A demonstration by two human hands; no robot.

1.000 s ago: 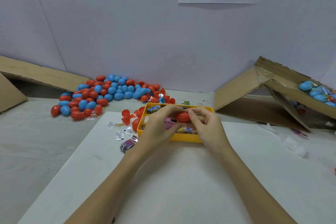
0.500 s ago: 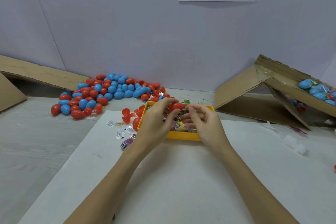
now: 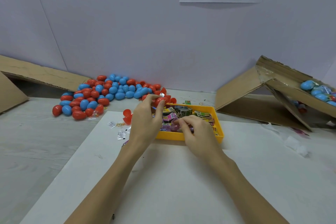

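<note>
Left hand (image 3: 145, 123) over the far left corner of the yellow tray (image 3: 219, 129), grip closed round a red egg (image 3: 160, 100), thumb and fingertips pinching it clear of the rim. I judge the egg shut and filled, held out toward the pile of red and blue eggs (image 3: 109, 91) at the far edge of the surface (image 3: 36, 142), where done ones seem to collect. Right hand (image 3: 197, 132) down inside the tray near its front wall, fingers curled onto the packets (image 3: 183, 112). The contact is hidden, so I cannot tell whether one is pinched; likely fetching the next filling. Loose red halves (image 3: 127, 114) wait just left of the tray.
</note>
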